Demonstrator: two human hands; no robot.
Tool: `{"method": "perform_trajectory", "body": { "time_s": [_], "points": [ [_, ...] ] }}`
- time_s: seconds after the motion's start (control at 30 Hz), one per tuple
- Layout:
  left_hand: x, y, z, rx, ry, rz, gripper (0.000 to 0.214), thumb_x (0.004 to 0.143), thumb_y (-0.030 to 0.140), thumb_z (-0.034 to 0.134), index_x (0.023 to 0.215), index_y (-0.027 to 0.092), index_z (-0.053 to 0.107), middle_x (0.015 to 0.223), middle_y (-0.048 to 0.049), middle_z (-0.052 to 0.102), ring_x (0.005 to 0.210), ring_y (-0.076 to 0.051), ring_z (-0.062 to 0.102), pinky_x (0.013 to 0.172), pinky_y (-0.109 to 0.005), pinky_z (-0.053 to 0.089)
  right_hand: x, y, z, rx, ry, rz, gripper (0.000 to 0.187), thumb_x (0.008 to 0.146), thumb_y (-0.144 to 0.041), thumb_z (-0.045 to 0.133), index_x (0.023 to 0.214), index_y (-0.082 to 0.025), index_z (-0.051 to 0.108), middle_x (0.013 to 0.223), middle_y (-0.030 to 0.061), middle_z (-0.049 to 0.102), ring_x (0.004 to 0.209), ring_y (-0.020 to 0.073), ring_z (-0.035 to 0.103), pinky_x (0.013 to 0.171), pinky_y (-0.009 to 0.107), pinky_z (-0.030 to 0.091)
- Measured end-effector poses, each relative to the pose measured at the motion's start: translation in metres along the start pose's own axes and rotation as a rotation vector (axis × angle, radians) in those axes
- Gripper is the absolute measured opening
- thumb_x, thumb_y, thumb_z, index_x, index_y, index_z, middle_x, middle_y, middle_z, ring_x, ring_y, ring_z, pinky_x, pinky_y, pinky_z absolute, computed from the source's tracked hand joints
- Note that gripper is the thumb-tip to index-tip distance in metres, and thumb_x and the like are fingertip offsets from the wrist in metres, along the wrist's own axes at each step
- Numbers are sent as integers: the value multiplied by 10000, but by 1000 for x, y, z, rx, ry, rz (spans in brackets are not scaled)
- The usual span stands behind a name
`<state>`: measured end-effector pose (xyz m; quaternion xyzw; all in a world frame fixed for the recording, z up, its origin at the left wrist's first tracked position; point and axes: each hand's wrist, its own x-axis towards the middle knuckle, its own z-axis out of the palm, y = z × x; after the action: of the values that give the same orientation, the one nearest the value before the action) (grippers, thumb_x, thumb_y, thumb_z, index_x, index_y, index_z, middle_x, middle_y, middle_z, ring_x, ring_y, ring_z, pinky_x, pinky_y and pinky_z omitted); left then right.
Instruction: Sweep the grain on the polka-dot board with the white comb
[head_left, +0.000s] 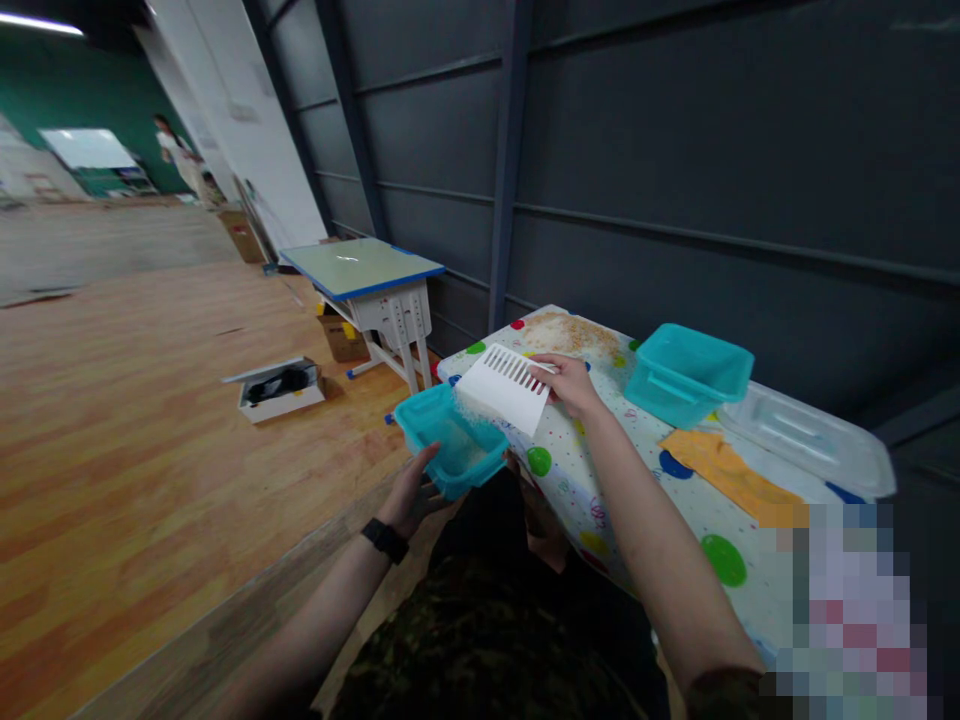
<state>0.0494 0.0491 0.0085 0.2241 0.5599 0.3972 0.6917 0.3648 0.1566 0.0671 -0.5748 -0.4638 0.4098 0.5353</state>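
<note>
My left hand (410,490) grips a teal plastic bin (420,405) by its near side, held just off the table's edge. Pale grains lie in the bottom of this bin. In my right hand (566,382) is a flat white plastic scraper (504,395) with a row of slots along its far end. It slopes over the bin's right side, and small pale grains (476,412) spill off its lower left edge into the bin. Farther back on the table lies a spread pile of tan and white grains (574,333).
The table wears a dotted cloth (600,490). On it are a second teal bin (667,395), a clear lid (814,440) and an orange cloth (720,465). A school desk (360,265) and an open white box (281,395) stand to the left. A dark wall rises behind; a person (176,150) is far off.
</note>
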Motion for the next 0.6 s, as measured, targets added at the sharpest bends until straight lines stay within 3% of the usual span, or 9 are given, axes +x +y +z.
{"method": "perform_trajectory", "body": {
  "time_s": [0.3, 0.47, 0.6],
  "points": [
    [0, 0, 2, -25, 0, 2, 349, 1145, 448, 719, 1339, 162, 765, 1091, -143, 843, 829, -269, 798, 714, -390, 686, 5, -6, -16, 15, 212, -5, 371, 817, -326, 919, 1158, -182, 887, 869, 73, 868, 710, 246, 802, 542, 306, 641],
    [0, -1, 2, -29, -7, 8, 387, 1133, 457, 737, 1386, 165, 756, 1139, -163, 852, 885, -298, 808, 749, -417, 686, 3, -4, -17, -47, 200, -11, 378, 809, -320, 911, 1162, -183, 901, 870, 72, 874, 711, 252, 810, 543, 310, 650],
    [0, 0, 2, -23, -4, 5, 362, 1133, 452, 731, 1365, 176, 764, 1129, -164, 850, 900, -306, 805, 760, -432, 689, 1, -2, -11, -41, 113, -29, 373, 781, -304, 922, 1132, -180, 909, 800, 59, 851, 635, 234, 764, 478, 288, 603]
  ]
}}
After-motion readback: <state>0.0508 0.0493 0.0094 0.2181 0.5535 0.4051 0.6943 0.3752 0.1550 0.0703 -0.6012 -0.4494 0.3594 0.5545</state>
